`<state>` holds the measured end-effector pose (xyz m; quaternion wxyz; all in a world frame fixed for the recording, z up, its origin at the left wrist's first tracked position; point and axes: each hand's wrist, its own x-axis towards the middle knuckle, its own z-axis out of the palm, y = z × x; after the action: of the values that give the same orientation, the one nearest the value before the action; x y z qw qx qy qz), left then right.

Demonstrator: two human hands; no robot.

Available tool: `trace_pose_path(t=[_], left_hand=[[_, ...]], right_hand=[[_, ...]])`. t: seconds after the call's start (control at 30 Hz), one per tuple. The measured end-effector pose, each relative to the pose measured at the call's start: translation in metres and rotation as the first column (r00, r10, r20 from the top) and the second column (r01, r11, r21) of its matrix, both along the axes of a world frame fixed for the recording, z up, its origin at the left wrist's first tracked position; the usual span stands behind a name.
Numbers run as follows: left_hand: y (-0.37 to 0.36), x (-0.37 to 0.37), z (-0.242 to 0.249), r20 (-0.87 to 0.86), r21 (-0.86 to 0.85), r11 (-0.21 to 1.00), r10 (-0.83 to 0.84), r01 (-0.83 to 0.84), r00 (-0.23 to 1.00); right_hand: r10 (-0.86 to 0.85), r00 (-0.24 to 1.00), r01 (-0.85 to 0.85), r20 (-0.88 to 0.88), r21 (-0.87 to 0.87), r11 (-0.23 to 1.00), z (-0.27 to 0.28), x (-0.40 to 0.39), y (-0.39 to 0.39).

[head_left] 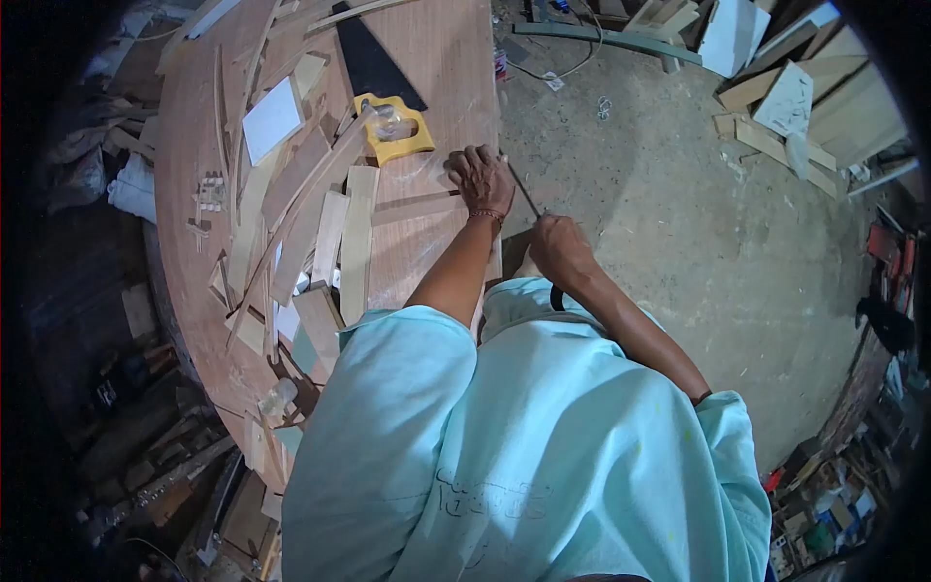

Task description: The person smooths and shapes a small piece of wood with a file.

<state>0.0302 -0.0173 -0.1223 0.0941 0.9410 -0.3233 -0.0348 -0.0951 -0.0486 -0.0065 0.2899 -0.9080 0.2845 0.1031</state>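
Observation:
At the right edge of the wooden table (441, 58), my left hand (482, 181) presses down with its fingers curled together over the end of a narrow wooden strip (415, 207). My right hand (562, 247) is beyond the table edge, closed in a fist round the near end of a thin dark tool (525, 188). The tool slants from this fist up to the fingertips of my left hand; its exact kind is too small to tell. A handsaw with a yellow handle (419, 146) lies on the table, just up and left of my left hand.
Wooden pieces (359, 233) and a white block (272, 120) lie across the table's left side. Boards (786, 145) lean at the upper right. A green strip (606, 39) and a cable lie on the concrete floor (698, 252). Clutter lines both sides.

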Motion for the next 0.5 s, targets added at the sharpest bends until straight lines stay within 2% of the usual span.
trace_pose_path(t=[0.03, 0.07, 0.1, 0.13, 0.27, 0.33, 0.37, 0.43, 0.5], left_hand=[[0.003, 0.0, 0.001, 0.053, -0.054, 0.998, 0.024, -0.021, 0.998], [0.003, 0.0, 0.002, 0.053, -0.051, 0.998, 0.037, -0.034, 0.998], [0.003, 0.0, 0.005, -0.029, -0.073, 0.995, 0.069, -0.071, 0.997], [0.002, -0.001, 0.007, -0.113, -0.092, 0.99, 0.099, -0.109, 0.989], [0.004, -0.001, 0.007, -0.079, -0.081, 0.988, 0.128, -0.134, 0.989], [0.003, -0.002, 0.006, -0.056, -0.043, 0.987, 0.151, -0.153, 0.987], [0.001, -0.003, 0.005, -0.061, -0.044, 0.988, 0.145, -0.148, 0.988], [0.0, -0.003, 0.007, -0.032, -0.035, 0.981, 0.187, -0.188, 0.982], [0.0, -0.005, 0.007, 0.012, -0.033, 0.983, 0.179, -0.179, 0.984]], right_hand=[[0.015, 1.0, -0.015, -0.001, 0.001, 1.0, -0.002, 0.0, -0.002], [-0.039, 0.999, 0.039, 0.004, 0.004, 0.999, -0.005, -0.002, -0.005], [-0.097, 0.995, 0.097, 0.008, 0.007, 0.995, -0.01, -0.004, -0.006], [-0.04, 0.999, 0.04, 0.026, 0.008, 0.999, -0.016, -0.006, -0.009], [-0.13, 0.992, 0.13, -0.006, 0.031, 0.991, -0.028, -0.001, -0.011], [-0.287, 0.951, 0.286, 0.116, 0.019, 0.958, -0.042, 0.0, -0.014], [-0.291, 0.95, 0.291, 0.113, 0.016, 0.956, -0.049, -0.001, -0.017], [-0.469, 0.879, 0.453, 0.087, 0.153, 0.878, -0.057, 0.0, -0.024], [-0.504, 0.861, 0.486, 0.065, 0.186, 0.854, -0.074, -0.001, -0.03]])
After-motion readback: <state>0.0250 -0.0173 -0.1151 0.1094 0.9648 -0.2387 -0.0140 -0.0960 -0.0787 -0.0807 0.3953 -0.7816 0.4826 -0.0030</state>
